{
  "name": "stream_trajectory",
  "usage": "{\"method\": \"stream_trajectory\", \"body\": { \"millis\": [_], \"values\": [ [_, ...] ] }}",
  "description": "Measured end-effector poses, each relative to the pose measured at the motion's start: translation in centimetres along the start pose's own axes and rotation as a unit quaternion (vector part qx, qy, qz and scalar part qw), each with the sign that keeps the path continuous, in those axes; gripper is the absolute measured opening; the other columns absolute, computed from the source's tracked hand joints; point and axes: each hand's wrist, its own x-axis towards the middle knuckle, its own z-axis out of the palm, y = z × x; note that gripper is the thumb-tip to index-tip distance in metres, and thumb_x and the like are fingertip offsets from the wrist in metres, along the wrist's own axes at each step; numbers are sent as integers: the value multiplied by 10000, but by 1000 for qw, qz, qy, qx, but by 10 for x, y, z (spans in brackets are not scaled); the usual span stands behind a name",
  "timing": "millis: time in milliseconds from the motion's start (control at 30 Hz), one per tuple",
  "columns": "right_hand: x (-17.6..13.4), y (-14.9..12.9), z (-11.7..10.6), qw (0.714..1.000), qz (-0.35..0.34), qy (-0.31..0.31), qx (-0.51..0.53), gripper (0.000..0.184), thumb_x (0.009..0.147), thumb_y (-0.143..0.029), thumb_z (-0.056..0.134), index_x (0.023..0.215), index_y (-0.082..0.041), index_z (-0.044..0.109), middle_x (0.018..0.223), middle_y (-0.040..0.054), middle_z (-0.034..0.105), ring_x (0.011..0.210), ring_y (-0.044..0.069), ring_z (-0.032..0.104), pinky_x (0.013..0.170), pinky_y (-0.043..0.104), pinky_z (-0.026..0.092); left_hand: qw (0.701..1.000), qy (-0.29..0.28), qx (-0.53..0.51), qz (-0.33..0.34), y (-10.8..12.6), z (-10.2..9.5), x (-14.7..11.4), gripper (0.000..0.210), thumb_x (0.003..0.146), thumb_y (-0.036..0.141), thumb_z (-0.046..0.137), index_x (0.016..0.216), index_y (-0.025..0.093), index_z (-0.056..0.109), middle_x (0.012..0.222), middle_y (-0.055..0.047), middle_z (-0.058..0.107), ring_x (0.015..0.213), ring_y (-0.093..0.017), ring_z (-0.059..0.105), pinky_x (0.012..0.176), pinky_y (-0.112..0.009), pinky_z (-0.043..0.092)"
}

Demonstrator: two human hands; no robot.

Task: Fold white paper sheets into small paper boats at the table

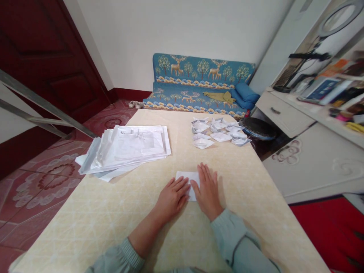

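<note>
A small folded piece of white paper [192, 175] lies flat on the table between my hands. My left hand [174, 195] rests on its left side with the fingers stretched out over it. On the right edge lies my right hand [208, 191], its fingers extended forward and the thumb reaching across the paper. Part of the paper is covered by both hands. Several folded white paper boats [221, 137] stand in rows at the far right of the table. To the far left is a thick stack of white paper sheets [136, 146], its edges uneven.
The table [119, 216] has a pale patterned cover. Beyond its far edge stands a blue sofa [187, 85] with a deer print. A cabinet [307, 159] holding clutter is on the right, near a dark round stool [258, 128]. Metal bars [48, 102] slant at the left.
</note>
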Motion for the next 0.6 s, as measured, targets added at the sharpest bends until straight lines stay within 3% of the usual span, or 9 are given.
{"method": "stream_trajectory", "body": {
  "millis": [100, 200, 300, 467, 600],
  "values": [
    [-5, -45, 9, 992, -84, -37, 88, 646, 898, -327, 369, 1456, -104, 130, 1511, 113, 169, 1394, 207, 108, 1116, 458, 129, 999, 25, -22, -15, -5, 6, 0, 482, 826, 217, 511, 1307, 225, 479, 1367, -81, 470, 1267, -215, 424, 1076, -402, 324],
    [-10, -54, 19, 988, -92, -65, 102, 701, 888, -356, 379, 1460, -83, 79, 1516, 123, 125, 1399, 216, 75, 1110, 460, 158, 999, 32, -28, -15, -10, 7, -2, 504, 807, 223, 538, 1307, 228, 482, 1362, -74, 474, 1253, -224, 442, 1071, -394, 340],
    [-14, -15, 16, 987, -115, -106, 49, 719, 871, -422, 407, 1455, -97, 143, 1512, 115, 145, 1398, 235, 71, 1112, 488, 116, 999, 28, -34, 0, -13, 6, -4, 428, 830, 215, 508, 1255, 261, 536, 1327, -54, 514, 1242, -228, 457, 1051, -432, 360],
    [-10, 69, -2, 995, 8, -88, -53, 601, 904, -378, 371, 1436, -133, 234, 1508, 92, 186, 1391, 251, 111, 1089, 526, 117, 996, 60, -64, -18, -17, 9, -7, 336, 864, 215, 467, 1168, 262, 602, 1272, -48, 567, 1191, -215, 506, 1018, -434, 396],
    [4, 77, -7, 997, 29, -52, -40, 554, 858, -372, 481, 1353, -137, 397, 1433, 125, 362, 1320, 272, 283, 1059, 480, 222, 983, 127, -86, -103, -18, 9, -6, 406, 791, 254, 575, 1195, 207, 581, 1308, -107, 506, 1157, -250, 504, 972, -407, 439]
  ]
}}
